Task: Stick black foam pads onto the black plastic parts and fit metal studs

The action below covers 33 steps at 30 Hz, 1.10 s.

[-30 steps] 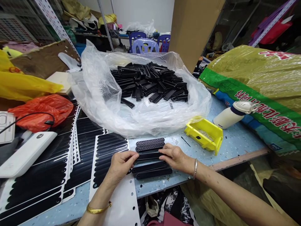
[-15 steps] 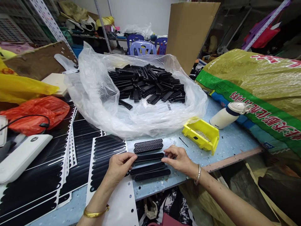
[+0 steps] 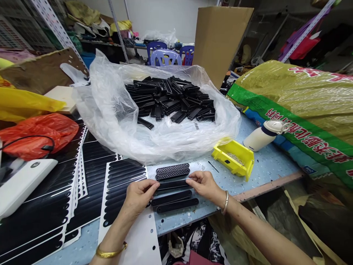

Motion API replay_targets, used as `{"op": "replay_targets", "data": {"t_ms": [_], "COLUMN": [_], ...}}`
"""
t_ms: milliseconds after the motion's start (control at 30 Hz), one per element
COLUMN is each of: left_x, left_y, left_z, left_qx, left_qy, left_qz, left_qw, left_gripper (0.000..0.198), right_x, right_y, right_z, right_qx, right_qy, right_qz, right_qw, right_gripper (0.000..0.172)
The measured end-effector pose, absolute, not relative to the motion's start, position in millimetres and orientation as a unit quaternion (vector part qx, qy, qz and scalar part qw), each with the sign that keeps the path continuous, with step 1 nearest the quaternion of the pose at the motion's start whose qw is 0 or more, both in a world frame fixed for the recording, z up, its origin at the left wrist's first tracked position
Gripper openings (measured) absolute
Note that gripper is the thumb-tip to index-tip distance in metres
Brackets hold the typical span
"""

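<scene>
The left hand [image 3: 139,195] and the right hand [image 3: 205,186] are positioned apart, one at each end of a black strip [image 3: 173,184]. Each hand has its thumb and fingertips pinched on its end. The black strip lies crosswise at the near side of the blue speckled table [image 3: 176,222].

Immediately beyond it lie lattice-faced pieces [image 3: 173,171], side by side. On the near side lie two loose black bars [image 3: 178,206]. To the left is a white sheet carrying rows of black strips [image 3: 125,184].

At the far side, an open clear plastic bag [image 3: 165,141] contains a heap of black parts [image 3: 173,95].

Markings: the large sack [image 3: 303,110] at right bears red Chinese characters with white edging on a green band; 膨化配合饲料 is legible. Its upper red lettering is incomplete and cannot be read. A small blue label [image 3: 309,169] lower on the sack is too small to read.

The white bottle [image 3: 257,140], left of the sack, carries a small dark mark near its base, illegible. The yellow bin [image 3: 237,167] has a dark square on its front and holds small metallic pieces [image 3: 234,159].
</scene>
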<state>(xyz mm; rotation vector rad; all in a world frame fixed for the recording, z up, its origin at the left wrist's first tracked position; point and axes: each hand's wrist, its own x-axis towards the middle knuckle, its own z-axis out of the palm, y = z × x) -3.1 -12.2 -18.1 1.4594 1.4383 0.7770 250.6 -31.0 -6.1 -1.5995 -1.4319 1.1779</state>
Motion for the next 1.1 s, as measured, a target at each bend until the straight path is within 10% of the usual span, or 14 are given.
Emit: {"op": "replay_targets", "data": {"t_ms": [500, 1100], "left_x": [-2, 3], "left_y": [-11, -13], "left_z": [-15, 3], "left_qx": [0.603, 0.71], "left_qy": [0.573, 0.565], "left_qz": [0.322, 0.213], "left_qw": [0.452, 0.362], "left_gripper": [0.025, 0.028], "right_x": [255, 244], "right_y": [-27, -19], "right_z": [-6, -4], "right_qx": [-0.579, -0.62], "right_qy": [-0.439, -0.626], "right_qz": [0.583, 0.384], "right_qw": [0.363, 0.277], "right_gripper": [0.035, 0.027]}}
